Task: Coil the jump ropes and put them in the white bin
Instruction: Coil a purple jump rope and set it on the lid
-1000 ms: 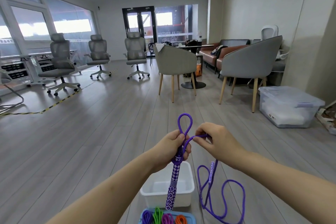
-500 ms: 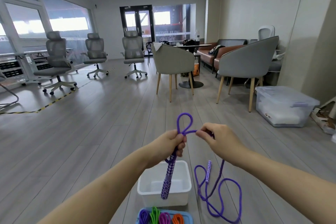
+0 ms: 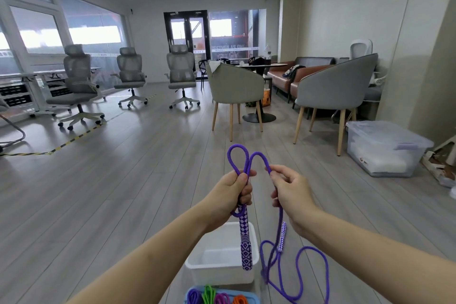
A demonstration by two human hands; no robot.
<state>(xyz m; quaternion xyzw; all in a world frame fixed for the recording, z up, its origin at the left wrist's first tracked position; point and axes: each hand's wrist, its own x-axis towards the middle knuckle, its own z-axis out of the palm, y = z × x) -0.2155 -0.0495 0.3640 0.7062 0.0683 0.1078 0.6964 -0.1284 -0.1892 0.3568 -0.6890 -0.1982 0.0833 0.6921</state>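
Comparing with the views of a second and half a second back, a second loop is now seen beside the first: where the cord was drawn level from the left fist to the right fingers, it now arches up between them. It can be judged that one more turn is being added to the coil, with most of the rope yet to be gathered.

Nearest, at the bottom edge, a blue tray (image 3: pixel 254 298) is cut off by the frame, and coloured ropes (image 3: pixel 209 296) in purple, green, pink and orange are held in it. Just beyond it the white bin (image 3: pixel 197 264) stands open on the floor. To its right the slack of the purple jump rope (image 3: pixel 303 276) lies in loose bends, with its second handle (image 3: pixel 282 237) hanging just above.

Above the bin the left hand (image 3: pixel 233 192) is closed round the rope, the loops being held at the top of the fist and the patterned handle (image 3: pixel 245 244) left to hang over the bin. The right hand (image 3: pixel 290 189) pinches the cord between thumb and forefinger, the other fingers being loosely curled.

Open room is given to the left and ahead over bare floor (image 3: pixel 123 180). To the right it is bounded by a clear lidded box (image 3: pixel 385 148), further back by two armchairs (image 3: pixel 338 86), and furthest by office chairs (image 3: pixel 181 69).
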